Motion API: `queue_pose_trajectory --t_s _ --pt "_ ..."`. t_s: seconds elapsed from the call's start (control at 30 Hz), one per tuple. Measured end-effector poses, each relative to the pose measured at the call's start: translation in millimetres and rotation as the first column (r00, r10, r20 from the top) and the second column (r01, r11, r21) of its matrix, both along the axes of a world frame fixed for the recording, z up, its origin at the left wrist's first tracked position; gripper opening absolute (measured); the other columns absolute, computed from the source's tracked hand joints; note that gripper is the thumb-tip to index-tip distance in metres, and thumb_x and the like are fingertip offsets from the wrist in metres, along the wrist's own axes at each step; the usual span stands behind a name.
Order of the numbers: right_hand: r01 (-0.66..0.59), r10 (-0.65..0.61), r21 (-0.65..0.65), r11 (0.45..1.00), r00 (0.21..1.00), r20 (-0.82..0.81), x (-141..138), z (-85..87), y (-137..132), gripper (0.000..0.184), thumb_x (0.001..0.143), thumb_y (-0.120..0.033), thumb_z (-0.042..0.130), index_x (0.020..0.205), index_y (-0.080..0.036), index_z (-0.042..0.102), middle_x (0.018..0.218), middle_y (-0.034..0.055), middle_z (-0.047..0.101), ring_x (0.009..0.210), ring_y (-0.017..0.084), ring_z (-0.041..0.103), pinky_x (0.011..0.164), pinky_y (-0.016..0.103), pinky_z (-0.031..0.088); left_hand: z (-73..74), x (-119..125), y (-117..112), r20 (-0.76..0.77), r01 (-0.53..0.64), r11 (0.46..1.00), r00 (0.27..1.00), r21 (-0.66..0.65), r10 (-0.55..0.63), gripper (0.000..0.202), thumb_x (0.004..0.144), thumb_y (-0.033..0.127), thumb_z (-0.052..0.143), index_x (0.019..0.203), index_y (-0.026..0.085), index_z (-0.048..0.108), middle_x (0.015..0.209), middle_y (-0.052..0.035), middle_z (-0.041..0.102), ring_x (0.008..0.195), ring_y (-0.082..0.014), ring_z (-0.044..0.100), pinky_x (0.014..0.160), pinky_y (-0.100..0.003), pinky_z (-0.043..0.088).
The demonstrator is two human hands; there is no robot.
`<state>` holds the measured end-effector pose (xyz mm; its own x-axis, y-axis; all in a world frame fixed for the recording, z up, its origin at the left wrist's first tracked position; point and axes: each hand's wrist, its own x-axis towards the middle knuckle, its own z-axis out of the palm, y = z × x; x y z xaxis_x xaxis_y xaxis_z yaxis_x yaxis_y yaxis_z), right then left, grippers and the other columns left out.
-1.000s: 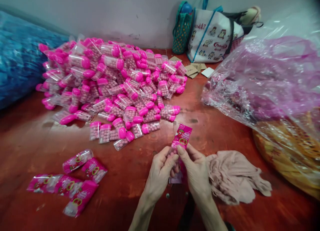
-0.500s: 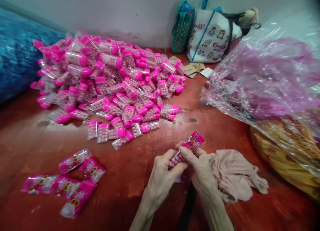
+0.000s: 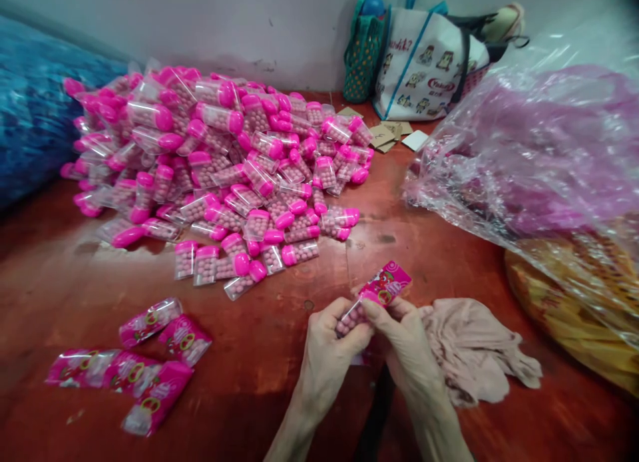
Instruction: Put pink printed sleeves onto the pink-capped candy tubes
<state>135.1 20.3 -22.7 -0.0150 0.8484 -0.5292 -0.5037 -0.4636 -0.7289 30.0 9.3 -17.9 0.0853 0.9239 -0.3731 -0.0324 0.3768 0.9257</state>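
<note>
Between my hands is a small clear candy container full of pink balls, tilted up to the right. My left hand pinches its lower end between thumb and fingers. A printed pink sleeve with a cherry picture sits at the container's upper end, gripped by the thumb and fingers of my right hand. How far the container reaches inside the sleeve is hidden. To the left lie several containers in printed sleeves. Farther back rises a large pile of unsleeved candy containers with bright pink caps.
A crumpled beige cloth lies right of my hands on the red-brown table. Clear and pink plastic bags and a yellow bundle fill the right side. A tote bag, bottle pouch and card pieces stand behind; blue plastic is left.
The printed sleeve sits slightly farther up and right from my left hand, with a little more of the container showing. Both hands keep their grip; the view has shifted slightly.
</note>
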Motion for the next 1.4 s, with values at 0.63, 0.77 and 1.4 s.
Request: queue_pose_trajectory --t_s 0.63,0.77,1.4 --pt "0.010 -0.003 0.071 0.997 0.995 -0.095 2.3 -3.1 1.6 0.020 0.073 -0.036 0.068 0.077 -0.017 0.067 0.062 -0.0003 0.066 0.049 0.011 0.059 0.048 0.021 0.048 -8.3 1.0 1.3 0.289 0.031 0.992 0.957 -0.120 0.005 0.021 0.082 0.035 0.052 0.073 0.017 0.047 0.048 0.0071 0.043 0.038 -0.0042 0.033 0.036 -0.015 0.025" --pt "0.015 -0.015 0.070 0.997 1.000 0.000 -4.4 -3.6 -1.9 0.017 0.076 -0.033 0.065 0.079 -0.016 0.066 0.055 -0.0028 0.062 0.039 0.007 0.053 0.040 0.018 0.044 -10.2 4.8 -2.7 0.414 -0.008 0.992 0.908 -0.129 0.062 0.022 0.084 0.036 0.050 0.074 0.017 0.047 0.049 0.0074 0.042 0.038 -0.0033 0.031 0.035 -0.015 0.023" --pt "0.145 -0.144 -0.021 0.989 0.989 0.041 4.3 7.9 5.6 0.017 0.061 -0.027 0.078 0.069 -0.015 0.069 0.056 -0.0006 0.066 0.046 0.010 0.057 0.046 0.019 0.047 -6.3 13.3 -4.6 0.304 0.087 0.995 0.950 -0.051 -0.067 0.023 0.082 0.034 0.052 0.069 0.017 0.045 0.045 0.0078 0.037 0.038 -0.0035 0.028 0.038 -0.017 0.021"
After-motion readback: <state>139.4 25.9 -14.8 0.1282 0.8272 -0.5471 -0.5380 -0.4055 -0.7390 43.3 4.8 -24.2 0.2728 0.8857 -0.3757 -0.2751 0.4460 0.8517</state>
